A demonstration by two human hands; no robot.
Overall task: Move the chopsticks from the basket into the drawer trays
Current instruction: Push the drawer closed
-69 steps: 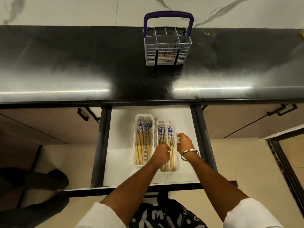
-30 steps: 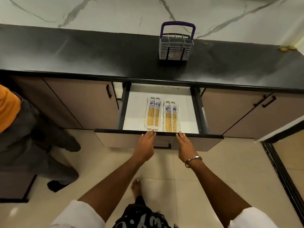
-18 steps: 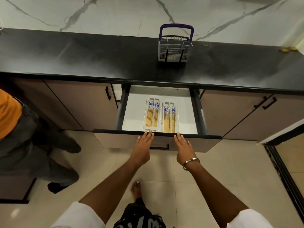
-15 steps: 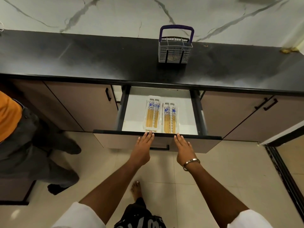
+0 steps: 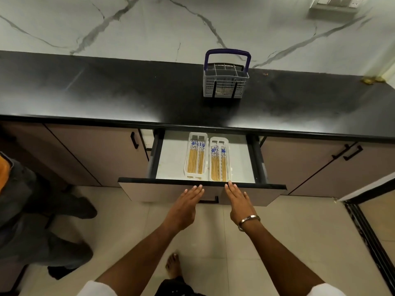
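Yellow bamboo chopsticks with blue-patterned tops (image 5: 218, 162) laid in two white plastic trays (image 5: 228, 161) inside the open white drawer (image 5: 175, 163), left hand (image 5: 184, 207) and right hand (image 5: 239, 201) flat with straight fingers pressed against the drawer front, nothing held, grey wire basket with a purple handle (image 5: 225, 82) stood on the black worktop (image 5: 106, 92).

The chopsticks (image 5: 194, 160) are yellow-tan with blue-and-white patterned tops — lying in white trays (image 5: 229, 161) on the drawer (image 5: 241, 159) with its pale floor. The basket (image 5: 224, 87) is white-grey mesh with a purple handle. The countertop (image 5: 106, 92) is glossy black — the wall (image 5: 149, 24) white marble, grey-veined.
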